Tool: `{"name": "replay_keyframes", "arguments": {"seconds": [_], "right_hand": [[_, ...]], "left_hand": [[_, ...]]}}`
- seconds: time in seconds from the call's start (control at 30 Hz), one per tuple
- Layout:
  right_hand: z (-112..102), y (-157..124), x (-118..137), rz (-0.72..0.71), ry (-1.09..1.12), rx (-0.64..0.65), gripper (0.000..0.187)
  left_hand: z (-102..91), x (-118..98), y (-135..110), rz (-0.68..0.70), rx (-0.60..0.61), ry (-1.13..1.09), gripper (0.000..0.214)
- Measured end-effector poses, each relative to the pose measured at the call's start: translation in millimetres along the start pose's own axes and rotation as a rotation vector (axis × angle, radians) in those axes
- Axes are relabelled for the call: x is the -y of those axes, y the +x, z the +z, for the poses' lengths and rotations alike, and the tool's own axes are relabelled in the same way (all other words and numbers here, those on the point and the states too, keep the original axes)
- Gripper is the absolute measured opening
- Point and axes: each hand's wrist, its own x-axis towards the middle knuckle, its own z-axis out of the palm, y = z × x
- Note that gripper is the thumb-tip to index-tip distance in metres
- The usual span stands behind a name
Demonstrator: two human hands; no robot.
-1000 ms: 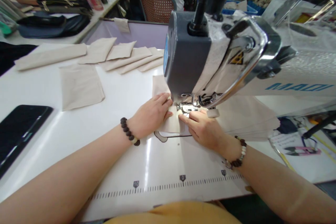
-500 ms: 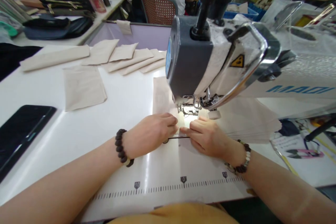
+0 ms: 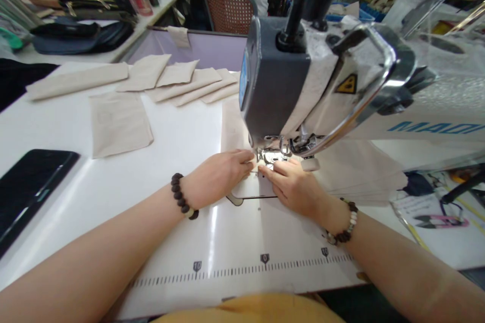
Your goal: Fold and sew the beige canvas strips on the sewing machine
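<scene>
Head view, left to right: a black tablet [image 3: 32,186] lay on the white desk [image 3: 182,131], with loose beige cloth pieces [image 3: 119,123] beyond it. The left grip [image 3: 215,179], a dark beaded bracelet [image 3: 181,195] at its wrist, was open and flat on a beige cloth panel [image 3: 233,128], close beside the presser foot [image 3: 271,156] of the MAQI sewing machine [image 3: 278,78]. The right grip [image 3: 290,186] was open too, pressing the same panel just before the foot, so the cloth ran beneath both hands. Further right lay a cloth stack [image 3: 358,171] and pink-handled thread snips [image 3: 441,220].
</scene>
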Motion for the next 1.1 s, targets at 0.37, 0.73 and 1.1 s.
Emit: {"name": "replay_keyframes", "arguments": {"seconds": [0.37,0.73,1.1], "right_hand": [[2,1,-1,0.043,-0.015,0.045,0.034],[2,1,-2,0.044,0.006,0.03,0.032],[-9,-4,-6,-0.03,0.065,-0.017,0.029]], "left_hand": [[-2.5,8,9,-0.014,-0.039,0.049,0.021],[-4.5,1,10,-0.083,-0.001,0.187,0.019],[-12.9,-37,-8,-0.037,0.193,0.24,0.029]]}}
